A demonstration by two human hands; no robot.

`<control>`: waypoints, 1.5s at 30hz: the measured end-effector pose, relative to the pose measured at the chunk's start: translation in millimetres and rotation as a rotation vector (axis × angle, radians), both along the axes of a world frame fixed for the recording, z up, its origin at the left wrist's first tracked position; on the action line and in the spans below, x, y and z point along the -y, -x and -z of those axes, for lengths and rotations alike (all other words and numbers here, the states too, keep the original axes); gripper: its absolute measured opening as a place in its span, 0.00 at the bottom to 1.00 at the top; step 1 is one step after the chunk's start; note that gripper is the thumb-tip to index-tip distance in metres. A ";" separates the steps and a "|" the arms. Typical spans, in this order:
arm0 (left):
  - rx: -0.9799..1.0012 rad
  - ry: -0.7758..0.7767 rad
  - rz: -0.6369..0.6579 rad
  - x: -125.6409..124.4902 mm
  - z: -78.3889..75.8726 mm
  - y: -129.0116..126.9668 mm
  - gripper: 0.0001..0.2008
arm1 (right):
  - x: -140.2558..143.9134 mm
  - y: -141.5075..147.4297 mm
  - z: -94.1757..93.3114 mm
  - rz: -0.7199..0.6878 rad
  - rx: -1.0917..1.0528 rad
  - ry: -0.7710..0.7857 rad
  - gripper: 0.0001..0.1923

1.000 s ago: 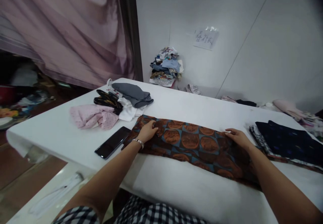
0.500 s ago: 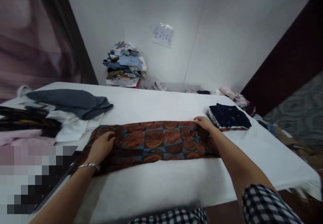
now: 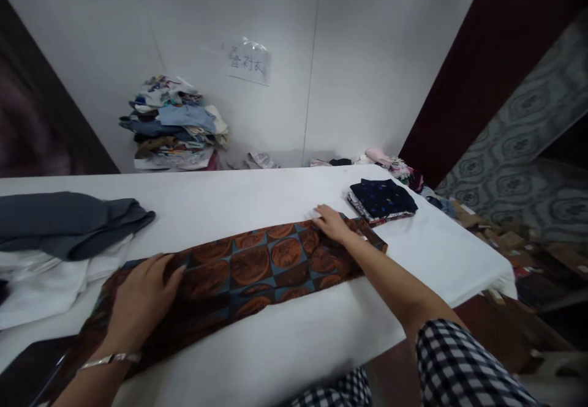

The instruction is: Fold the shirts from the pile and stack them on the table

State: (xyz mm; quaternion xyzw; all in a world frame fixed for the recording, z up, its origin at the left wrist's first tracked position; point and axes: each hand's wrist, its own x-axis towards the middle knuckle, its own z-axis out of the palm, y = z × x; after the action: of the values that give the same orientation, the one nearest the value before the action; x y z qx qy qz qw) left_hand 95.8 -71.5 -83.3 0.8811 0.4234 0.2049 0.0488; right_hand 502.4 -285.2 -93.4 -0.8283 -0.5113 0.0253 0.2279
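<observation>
A long folded cloth (image 3: 257,269) with brown circles on dark blue lies across the white table (image 3: 257,199). My left hand (image 3: 140,300) rests flat on its left part, fingers spread, a bracelet on the wrist. Near the cloth's right end my right hand (image 3: 331,222) presses on the far edge with the fingers together and flat. Neither hand grips the fabric.
A folded dark navy garment (image 3: 382,197) sits at the table's right end. Grey (image 3: 68,220) and white (image 3: 41,284) clothes lie at the left, with a dark phone (image 3: 22,373) at the near left corner. Against the wall stands a stack of clothes (image 3: 172,122). Boxes (image 3: 514,242) crowd the floor at right.
The view has swung to the right. My right hand has slid along the cloth's far edge toward its right end, while my left hand stays flat on the left part.
</observation>
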 end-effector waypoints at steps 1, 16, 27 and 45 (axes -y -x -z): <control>-0.009 -0.023 0.060 1.2 3.1 -5.3 0.27 | -0.3 11.6 4.5 -0.061 -0.012 0.043 0.29; -0.527 -0.084 0.112 -6.9 34.3 2.7 0.22 | 7.7 31.1 23.9 -0.059 -0.201 0.144 0.33; -0.577 -0.071 0.071 4.5 28.1 -1.4 0.24 | 19.6 -60.8 -2.7 0.330 -0.049 0.117 0.24; -0.538 -0.008 0.025 2.9 27.5 -1.5 0.24 | -6.2 26.6 -10.4 0.079 0.071 0.072 0.23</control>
State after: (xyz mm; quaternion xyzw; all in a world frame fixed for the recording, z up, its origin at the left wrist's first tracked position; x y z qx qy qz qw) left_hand 97.3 -74.3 -110.8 0.9093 0.4093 -0.0356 -0.0667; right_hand 475.9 -279.0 -83.0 -0.8559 -0.4845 0.0050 0.1806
